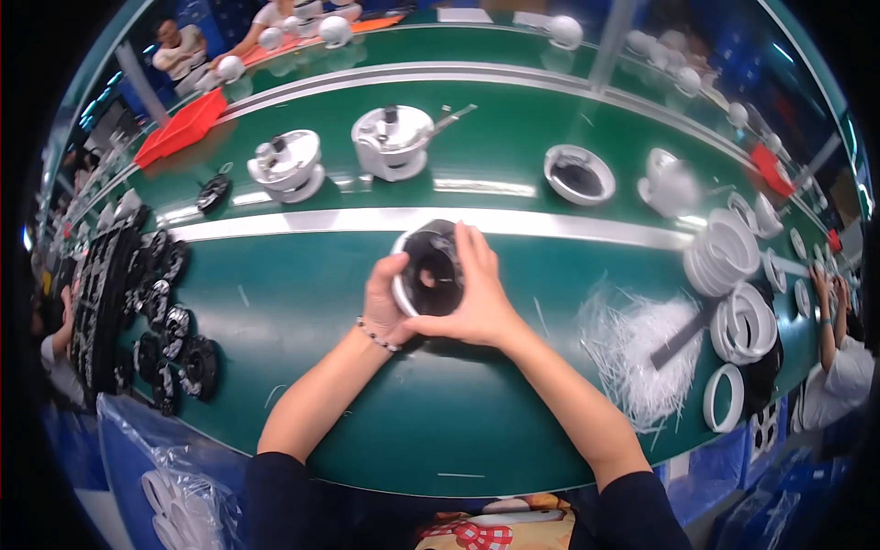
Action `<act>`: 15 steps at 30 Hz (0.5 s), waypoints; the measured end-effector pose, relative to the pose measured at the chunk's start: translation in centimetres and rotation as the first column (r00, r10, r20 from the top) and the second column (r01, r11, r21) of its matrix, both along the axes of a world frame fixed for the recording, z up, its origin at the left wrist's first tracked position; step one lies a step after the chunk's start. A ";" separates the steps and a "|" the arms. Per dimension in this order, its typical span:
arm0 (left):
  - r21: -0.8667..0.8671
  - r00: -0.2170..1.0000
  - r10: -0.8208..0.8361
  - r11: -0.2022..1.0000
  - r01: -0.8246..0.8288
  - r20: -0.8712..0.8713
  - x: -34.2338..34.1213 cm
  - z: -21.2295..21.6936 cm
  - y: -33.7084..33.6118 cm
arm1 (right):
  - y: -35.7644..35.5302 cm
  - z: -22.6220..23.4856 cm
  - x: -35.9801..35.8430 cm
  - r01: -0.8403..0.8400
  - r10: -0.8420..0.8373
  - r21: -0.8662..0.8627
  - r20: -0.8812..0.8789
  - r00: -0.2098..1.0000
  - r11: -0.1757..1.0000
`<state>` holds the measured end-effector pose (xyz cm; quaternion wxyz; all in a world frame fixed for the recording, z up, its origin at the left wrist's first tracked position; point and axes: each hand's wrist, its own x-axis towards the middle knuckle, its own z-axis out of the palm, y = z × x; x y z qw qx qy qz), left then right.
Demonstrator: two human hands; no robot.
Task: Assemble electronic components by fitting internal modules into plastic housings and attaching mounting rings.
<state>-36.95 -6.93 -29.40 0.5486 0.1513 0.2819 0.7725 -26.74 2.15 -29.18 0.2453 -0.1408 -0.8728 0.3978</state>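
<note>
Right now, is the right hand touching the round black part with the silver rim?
Touching. The head view shows the right hand lying over the round black part, fingers spread across its face, while the left hand grips its left rim.

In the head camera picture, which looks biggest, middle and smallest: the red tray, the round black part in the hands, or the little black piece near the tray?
1. Red tray, though it lies farther away.
2. Round black part, close behind.
3. Little black piece, clearly smallest.
</note>
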 end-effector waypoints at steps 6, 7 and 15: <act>0.079 0.999 -0.032 0.996 0.031 0.011 -0.6 -0.4 0.3 | 0.5 -1.3 0.1 -0.022 0.019 -0.016 -0.157 0.987 1.000; 0.094 0.997 -0.073 0.993 0.073 -0.010 -1.3 -0.6 -0.1 | 0.8 -1.2 -0.1 -0.037 0.020 -0.066 -0.231 0.973 0.997; -0.055 0.386 0.027 0.978 -0.199 -0.922 -3.1 1.0 -0.5 | 0.7 -1.0 -0.1 0.076 -0.337 -0.805 -0.159 0.928 0.589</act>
